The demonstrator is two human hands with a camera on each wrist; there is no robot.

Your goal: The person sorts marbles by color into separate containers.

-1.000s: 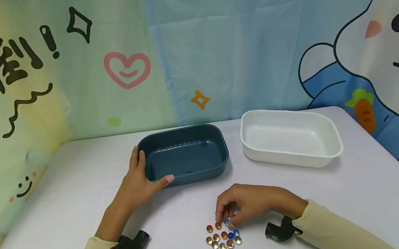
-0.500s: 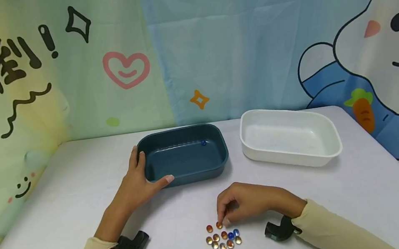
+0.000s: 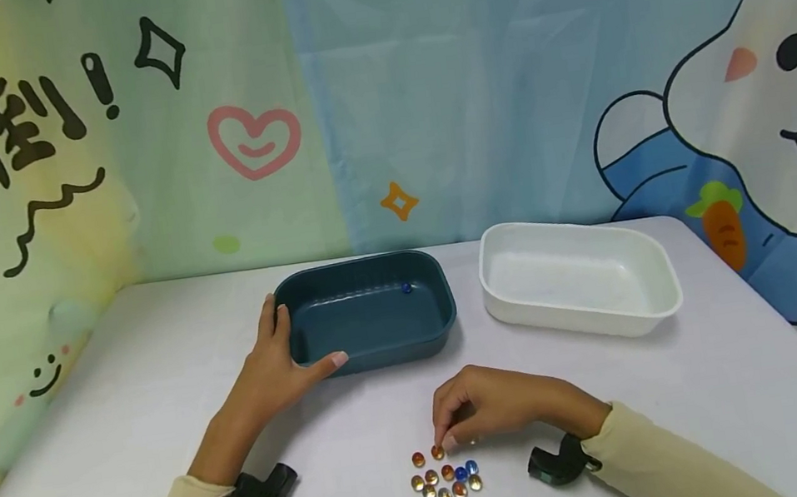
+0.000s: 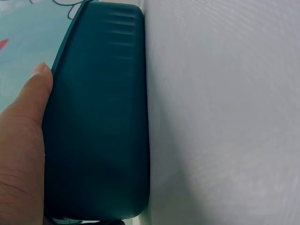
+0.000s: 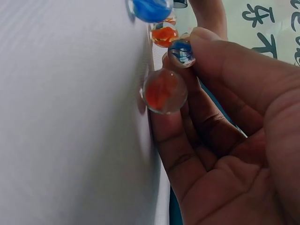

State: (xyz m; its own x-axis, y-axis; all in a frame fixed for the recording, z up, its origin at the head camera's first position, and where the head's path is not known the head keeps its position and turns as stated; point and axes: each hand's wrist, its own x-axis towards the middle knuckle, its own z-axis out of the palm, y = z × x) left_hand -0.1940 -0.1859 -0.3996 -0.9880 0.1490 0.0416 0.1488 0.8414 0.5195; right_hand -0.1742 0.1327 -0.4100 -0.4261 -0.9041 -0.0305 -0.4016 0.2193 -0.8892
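Nearest, loose marbles (image 3: 447, 472), clear amber, orange and blue, sit close together on the white table (image 3: 156, 356). Just beyond them the right hand (image 3: 490, 400) comes in from the side, held low, its grip narrow: thumb and finger pinch a blue-swirled marble (image 5: 182, 52). An orange marble (image 5: 165, 91) shows by its lower fingers; whether they touch it cannot be told.

A broad stretch of table separates this hand from the trays. The left hand (image 3: 278, 365) is spread wide at the dark tray (image 3: 390, 355), thumb along the near rim, fingers at the left end. A blue marble (image 3: 407, 288) lies inside, toward the far right corner.

To the right stands the white tray (image 3: 566, 313), slightly turned, a narrow strip of table between the two. Both trays are near the table's far edge; the right edge slants past the white tray with some room to spare. Behind that edge hangs a printed cloth (image 3: 418, 111).
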